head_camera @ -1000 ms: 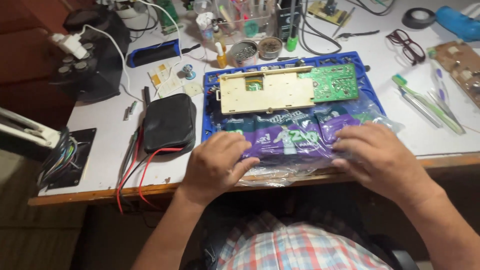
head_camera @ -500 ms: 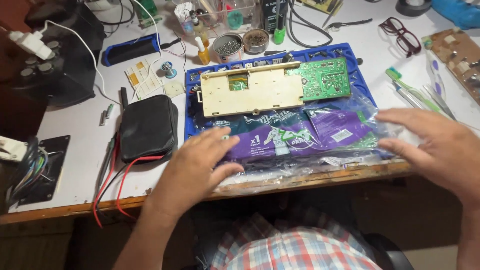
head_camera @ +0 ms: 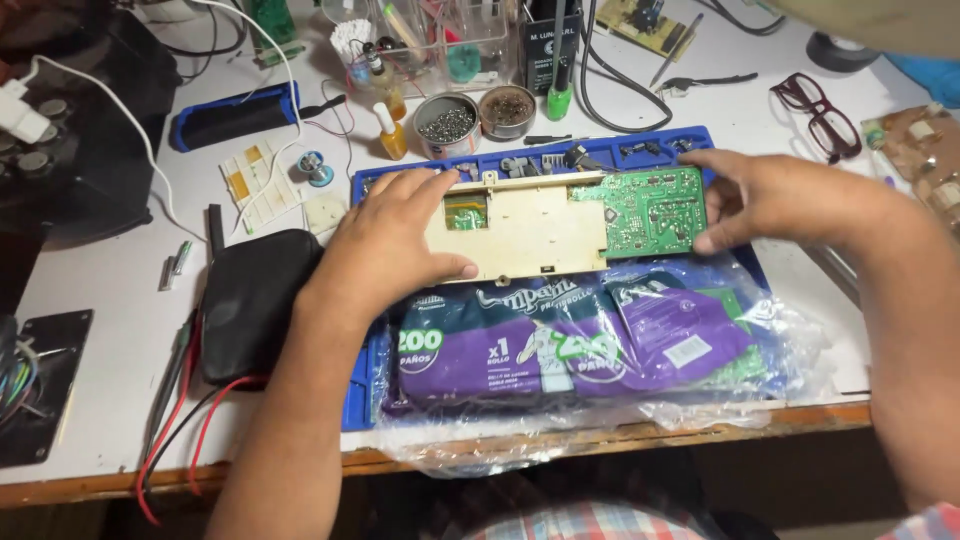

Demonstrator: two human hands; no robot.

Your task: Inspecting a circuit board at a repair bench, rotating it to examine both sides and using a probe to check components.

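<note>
Both of your hands were on the beige panel (head_camera: 520, 232) in the head view, which sat mid-frame on the blue mat (head_camera: 362, 400) with its long axis running left-right. Your left hand (head_camera: 395, 240) lay flat over the panel's left end, fingers spread, not really clamping. Your right hand (head_camera: 775, 195) pinched the green circuit board (head_camera: 650, 210) at the right end, so each hand had one end.
</note>
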